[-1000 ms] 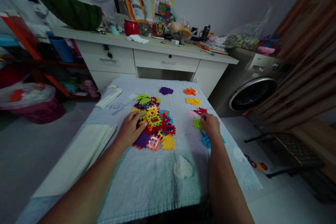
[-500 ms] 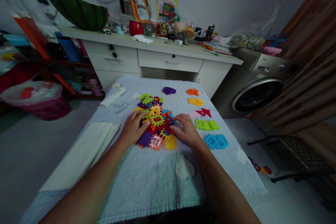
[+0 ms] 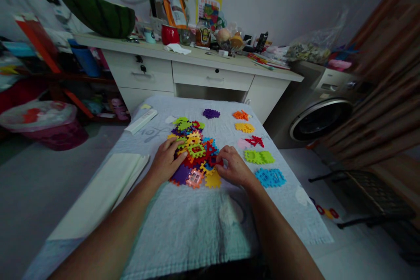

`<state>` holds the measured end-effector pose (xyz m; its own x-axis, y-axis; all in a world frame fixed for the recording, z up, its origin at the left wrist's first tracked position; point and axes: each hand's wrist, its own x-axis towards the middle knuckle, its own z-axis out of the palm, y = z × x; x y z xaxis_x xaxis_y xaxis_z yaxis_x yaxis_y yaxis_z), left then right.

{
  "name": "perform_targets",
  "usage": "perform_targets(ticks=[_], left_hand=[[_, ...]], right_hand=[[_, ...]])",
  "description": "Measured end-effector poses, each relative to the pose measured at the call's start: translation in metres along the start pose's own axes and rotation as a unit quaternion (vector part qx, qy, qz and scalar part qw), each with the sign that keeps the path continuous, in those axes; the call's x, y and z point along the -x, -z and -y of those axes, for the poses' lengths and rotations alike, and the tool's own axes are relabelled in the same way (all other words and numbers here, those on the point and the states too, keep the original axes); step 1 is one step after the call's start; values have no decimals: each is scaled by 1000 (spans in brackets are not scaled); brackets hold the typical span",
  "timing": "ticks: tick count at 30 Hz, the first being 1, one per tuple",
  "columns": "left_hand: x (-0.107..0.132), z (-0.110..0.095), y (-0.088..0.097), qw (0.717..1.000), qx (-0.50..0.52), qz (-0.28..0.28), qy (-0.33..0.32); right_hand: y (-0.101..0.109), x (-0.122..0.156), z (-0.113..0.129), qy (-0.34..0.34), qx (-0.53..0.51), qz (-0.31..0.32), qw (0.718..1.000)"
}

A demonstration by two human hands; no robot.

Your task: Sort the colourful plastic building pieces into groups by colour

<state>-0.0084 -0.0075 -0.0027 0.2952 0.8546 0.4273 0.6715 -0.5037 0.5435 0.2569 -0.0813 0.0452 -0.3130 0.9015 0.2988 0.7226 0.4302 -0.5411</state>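
Observation:
A mixed pile of interlocking plastic building pieces (image 3: 197, 150) lies on the cloth-covered table (image 3: 197, 218). On its left edge rests my left hand (image 3: 166, 157), fingers apart and holding nothing. At the right edge, the curled fingers of my right hand (image 3: 232, 164) pinch a red building piece (image 3: 213, 159), partly hidden by the fingertips. Sorted groups lie apart from the pile: purple pieces (image 3: 211, 113) behind it, and to the right orange pieces (image 3: 241, 115), yellow pieces (image 3: 244, 127), red pieces (image 3: 255, 141), green pieces (image 3: 259, 156) and blue pieces (image 3: 271, 177).
A long white box (image 3: 141, 121) and a folded white sheet (image 3: 98, 194) lie along the table's left side. Behind the table stands a white desk (image 3: 213, 74) with a watermelon piece (image 3: 98, 14) on top. A washing machine (image 3: 320, 105) is at right, a pink bin (image 3: 49, 129) at left.
My right hand's fingers have curled inward and closed on a red piece at the pile's right edge. My left hand has stayed in place.

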Motion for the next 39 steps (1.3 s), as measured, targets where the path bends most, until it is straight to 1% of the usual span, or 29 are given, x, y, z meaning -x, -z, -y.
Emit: perform_targets(ticks=[3,6,8,10,12,15,17,19,23,27,31,34,39], left_hand=[[0,-1,1,1000,3,1,-1],[0,-2,1,1000,5,2,-3],[0,-1,1,1000,5,0,-3],[0,-1,0,1000,4,-2,-1],[-1,0,0,1000,4,-4,-1],[-2,1,-2,1000,5,-6,-6],[-2,2,-2,1000,5,-6,-9],[-2,2,-2,1000,7,-5,-7],[-2,2,-2,1000,11,-2,-9],[-1,2,-2,1000,3,1,-10],[-1,3,-2,1000,-3,7,-9],[-1,3,-1,1000,-3,6,-9],[-2,1,0,1000,3,2,-6]], right_hand=[[6,0,-2,-1,-35,-5,999],[18,1,-4,-15,-79,-12,997],[26,2,-8,-31,-96,-28,995],[33,1,-15,-48,-90,-52,993],[40,0,-26,-68,-52,-83,993],[50,-5,-46,-95,52,-120,987],[57,-10,-60,-121,131,-112,977],[63,-15,-73,-161,199,-85,963],[69,-22,-90,-233,279,-50,930],[69,-23,-98,-265,308,-35,913],[65,-21,-103,-276,319,-46,905],[63,-18,-107,-282,327,-62,900],[62,-12,-109,-285,317,-113,898]])
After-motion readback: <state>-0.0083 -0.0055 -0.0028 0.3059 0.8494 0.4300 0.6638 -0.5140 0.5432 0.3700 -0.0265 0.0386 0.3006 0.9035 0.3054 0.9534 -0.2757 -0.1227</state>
